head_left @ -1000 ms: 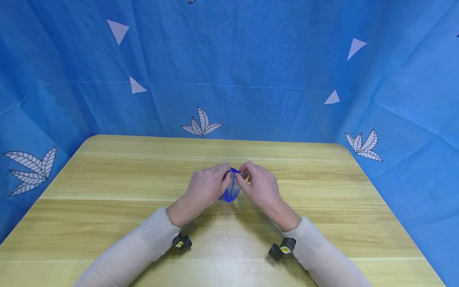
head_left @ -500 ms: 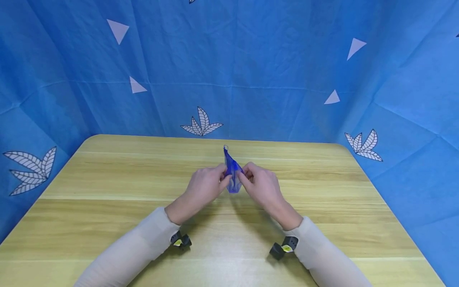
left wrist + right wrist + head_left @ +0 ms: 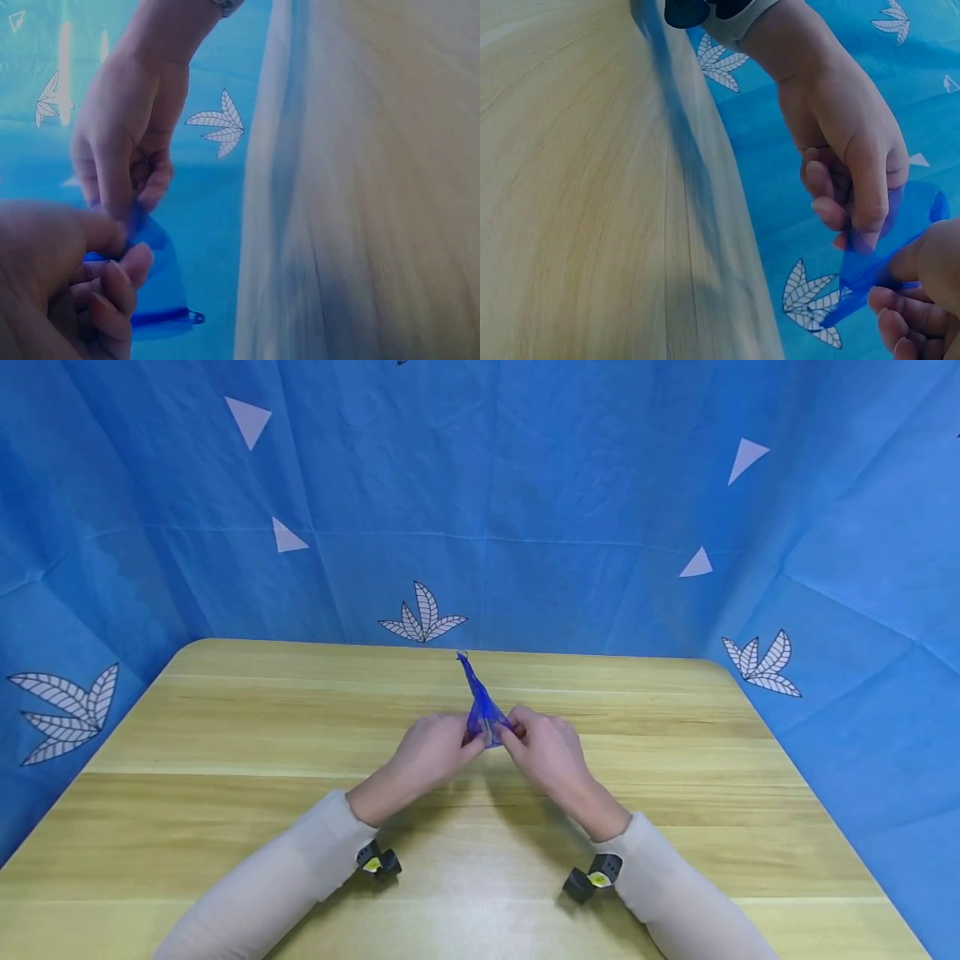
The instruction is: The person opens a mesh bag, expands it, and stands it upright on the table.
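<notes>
A thin, see-through blue bag is stretched between both hands near the middle of the wooden table. Its upper part tapers to a narrow tip with a small loop, pointing away and slightly left in the head view. The left hand pinches one side of the wide lower part between thumb and fingers. Opposite it, the right hand pinches the other side the same way. In the left wrist view the bag hangs past the fingers, with a dark blue edge ending in a loop. Fingers hide part of the bag in every view.
The wooden table extends around both hands. A blue curtain with white triangles and leaf prints hangs behind it and along its sides. Black wrist cameras sit under the left sleeve and the right sleeve.
The bag, first bunched between the hands, now has its tip extended away toward the table's far edge and a little left. Both hands keep their pinch and hardly move.
</notes>
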